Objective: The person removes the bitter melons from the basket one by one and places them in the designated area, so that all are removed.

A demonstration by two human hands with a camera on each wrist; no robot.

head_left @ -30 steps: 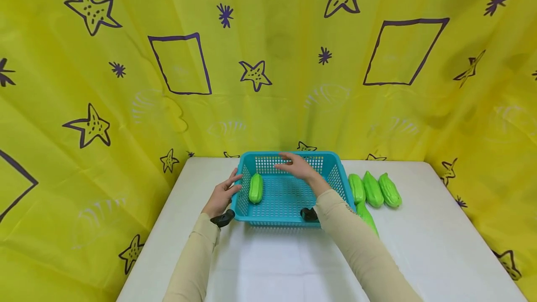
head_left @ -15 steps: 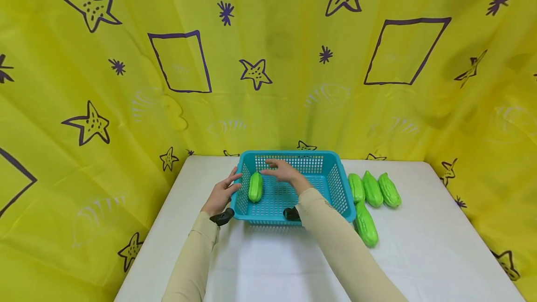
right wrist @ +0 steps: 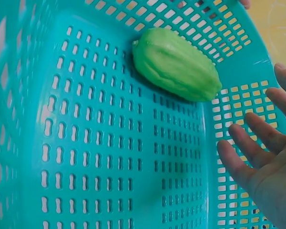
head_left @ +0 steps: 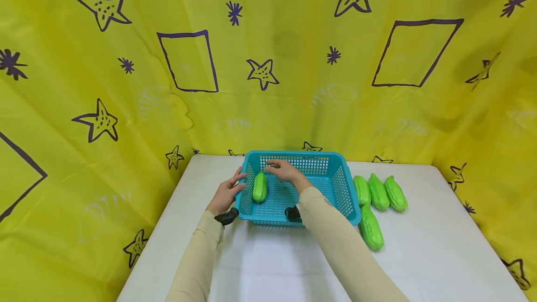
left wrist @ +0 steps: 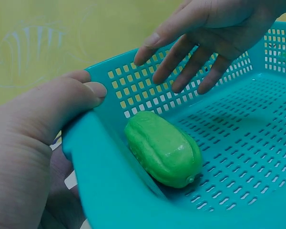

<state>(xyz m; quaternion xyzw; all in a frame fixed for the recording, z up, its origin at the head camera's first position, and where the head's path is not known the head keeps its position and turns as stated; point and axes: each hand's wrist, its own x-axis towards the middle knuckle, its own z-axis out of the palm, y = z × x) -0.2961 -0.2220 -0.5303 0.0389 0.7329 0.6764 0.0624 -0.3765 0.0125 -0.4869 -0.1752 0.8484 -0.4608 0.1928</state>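
Observation:
A blue-green plastic basket (head_left: 350,185) with slotted walls and floor stands on the table. Inside, along its left wall, lies a single green ribbed gourd (head_left: 259,187), shiny and blunt-ended. My left hand (head_left: 224,195) holds the basket's left rim; in the left wrist view the thumb (left wrist: 96,89) lies over the rim and the fingers are on the outer side. Over the basket, just right of the gourd's far end, my right hand (head_left: 283,171) hovers with nothing in it. Its fingers (right wrist: 251,143) are spread and loosely bent in the right wrist view.
Several similar green gourds lie on the white table (head_left: 436,246) right of the basket. One gourd (head_left: 371,229) is nearer the front, another (head_left: 395,193) farthest right. A yellow curtain (head_left: 293,120) with drawn stars encloses the back and sides.
My right hand has moved left over the basket toward the gourd inside, then stayed nearly still. The left hand keeps its hold on the rim. The head view has shifted slightly.

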